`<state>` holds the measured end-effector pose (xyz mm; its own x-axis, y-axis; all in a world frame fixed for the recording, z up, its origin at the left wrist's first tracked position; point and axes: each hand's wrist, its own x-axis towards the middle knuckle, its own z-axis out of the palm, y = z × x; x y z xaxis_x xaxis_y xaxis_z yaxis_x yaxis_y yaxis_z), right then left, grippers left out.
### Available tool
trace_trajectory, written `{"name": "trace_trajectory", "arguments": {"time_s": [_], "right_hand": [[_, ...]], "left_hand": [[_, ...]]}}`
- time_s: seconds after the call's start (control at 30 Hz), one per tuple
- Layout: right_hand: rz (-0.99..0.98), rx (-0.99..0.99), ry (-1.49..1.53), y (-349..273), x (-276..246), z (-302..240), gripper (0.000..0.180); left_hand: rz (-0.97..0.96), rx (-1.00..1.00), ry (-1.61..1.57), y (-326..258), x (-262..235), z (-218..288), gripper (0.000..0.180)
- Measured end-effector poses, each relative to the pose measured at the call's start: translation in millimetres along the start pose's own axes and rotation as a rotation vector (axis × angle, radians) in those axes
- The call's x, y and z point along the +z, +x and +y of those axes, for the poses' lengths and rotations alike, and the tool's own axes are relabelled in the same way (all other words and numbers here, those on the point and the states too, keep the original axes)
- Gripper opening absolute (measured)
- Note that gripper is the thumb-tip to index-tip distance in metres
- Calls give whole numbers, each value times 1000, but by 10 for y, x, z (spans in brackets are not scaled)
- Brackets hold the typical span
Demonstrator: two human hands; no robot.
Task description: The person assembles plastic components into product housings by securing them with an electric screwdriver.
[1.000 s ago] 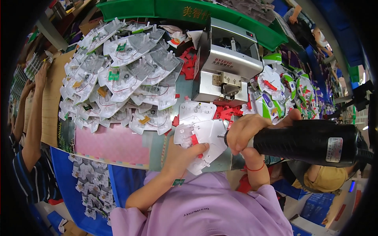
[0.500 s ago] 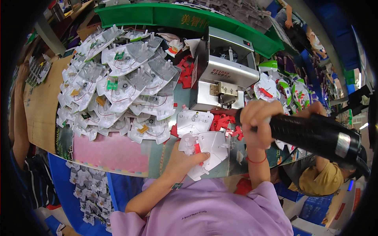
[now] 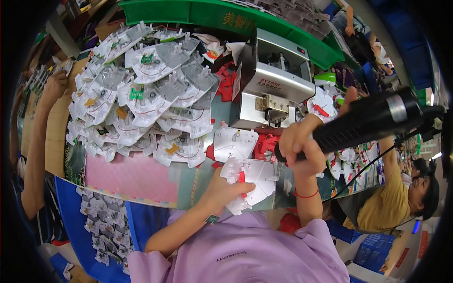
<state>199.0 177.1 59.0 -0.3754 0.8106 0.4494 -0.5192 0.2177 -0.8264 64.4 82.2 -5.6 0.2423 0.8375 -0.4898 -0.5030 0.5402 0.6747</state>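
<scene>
My left hand grips a white plastic housing at the table's front edge, thumb pressed on its face beside a red plastic piece. In my right hand is a black electric screwdriver, held almost level with its rear end to the right and a little higher. Its bit cannot be made out; the front end is by my fingers. A second white housing lies flat just beyond the held one. Loose red plastic pieces are heaped beside it.
A silver screw feeder stands behind my hands. Stacked white housings with green circuit boards fill the left. A green tray runs along the back. White and green parts lie at right. A blue bin sits below left. Co-workers flank me.
The screwdriver's rear end has swung upward, and my right hand has shifted with it. My left hand keeps its grip on the housing. A co-worker's arm at the left has reached farther in.
</scene>
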Motion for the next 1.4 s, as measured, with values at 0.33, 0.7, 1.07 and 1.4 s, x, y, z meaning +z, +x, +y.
{"name": "trace_trajectory", "arguments": {"time_s": [0.33,0.7,1.07,1.4], "right_hand": [[-636,-105,-21,-4,-133,-17,51],[-420,-142,-59,-122,-182,-27,34],[-189,-207,-134,-33,-114,-50,17],[97,-268,-491,249,-161,157,12]], "left_hand": [[-93,-89,38,-52,99,48,49],[-244,-121,59,-56,136,180,49],[-48,161,182,-4,191,84,30],[77,108,111,21,37,32,31]]}}
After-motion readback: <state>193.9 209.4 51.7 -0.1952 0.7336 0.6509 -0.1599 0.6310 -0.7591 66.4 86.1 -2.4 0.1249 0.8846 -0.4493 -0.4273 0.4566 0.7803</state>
